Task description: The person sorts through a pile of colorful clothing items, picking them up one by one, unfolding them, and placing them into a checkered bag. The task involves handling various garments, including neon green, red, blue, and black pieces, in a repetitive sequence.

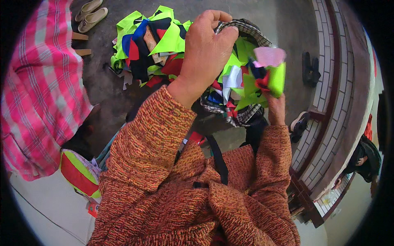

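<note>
My right hand is closed around a bunch of fabric scraps, with pink, neon green, red and dark blue pieces sticking up out of it. It is raised over the right side of a black-and-white checked cloth bag. Inside the bag lie neon green, silver-white, red and blue scraps. At the bag's far rim my left hand has its fingers and thumb curled, and the checked edge runs between them. To the left a heap of scraps in neon green, black, red and blue spreads over the floor.
A pink checked cloth hangs at the left over something with wooden legs. Pale shoes stand at the far left, black slippers and a dark shoe at the right. A white-tiled ledge borders the right side.
</note>
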`<state>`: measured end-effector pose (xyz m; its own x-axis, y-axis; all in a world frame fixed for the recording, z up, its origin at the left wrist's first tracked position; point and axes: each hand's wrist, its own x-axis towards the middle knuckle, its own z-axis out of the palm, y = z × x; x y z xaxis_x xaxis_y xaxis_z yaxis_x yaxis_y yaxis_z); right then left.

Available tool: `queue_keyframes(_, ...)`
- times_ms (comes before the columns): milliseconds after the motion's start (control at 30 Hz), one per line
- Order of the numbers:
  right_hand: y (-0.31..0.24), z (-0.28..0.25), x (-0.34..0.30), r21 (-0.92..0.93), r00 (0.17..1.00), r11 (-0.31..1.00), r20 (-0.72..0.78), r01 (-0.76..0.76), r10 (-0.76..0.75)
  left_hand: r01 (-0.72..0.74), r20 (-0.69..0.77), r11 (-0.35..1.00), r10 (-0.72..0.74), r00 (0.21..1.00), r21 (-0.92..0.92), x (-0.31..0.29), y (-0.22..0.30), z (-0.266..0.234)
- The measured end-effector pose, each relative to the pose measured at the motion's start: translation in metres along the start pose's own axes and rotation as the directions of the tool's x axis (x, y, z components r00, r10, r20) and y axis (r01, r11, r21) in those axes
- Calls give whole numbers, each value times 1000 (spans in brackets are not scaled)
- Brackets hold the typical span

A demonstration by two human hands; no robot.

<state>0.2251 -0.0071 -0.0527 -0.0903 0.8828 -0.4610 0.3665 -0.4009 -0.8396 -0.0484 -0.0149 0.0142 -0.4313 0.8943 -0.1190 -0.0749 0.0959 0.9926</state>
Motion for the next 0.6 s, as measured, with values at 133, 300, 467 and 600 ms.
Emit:
queue_keyframes(133,-1,-4,-16,496,983,863,-184,98,-6,100,105,990,-90,990,-96,-6,7,19)
queue_keyframes(300,1,-1,-11,815,999,579,2,27,-50,148,223,989,-147,964,11,-8,-3,32)
queue_keyframes(467,-14,-1,-23,907,976,411,162,-89,-147,319,409,946,-267,873,-63,-10,-12,48)
queue_keyframes(600,-16,0,-26,915,992,403,76,-29,-101,466,547,884,-406,732,33,-15,-8,58)
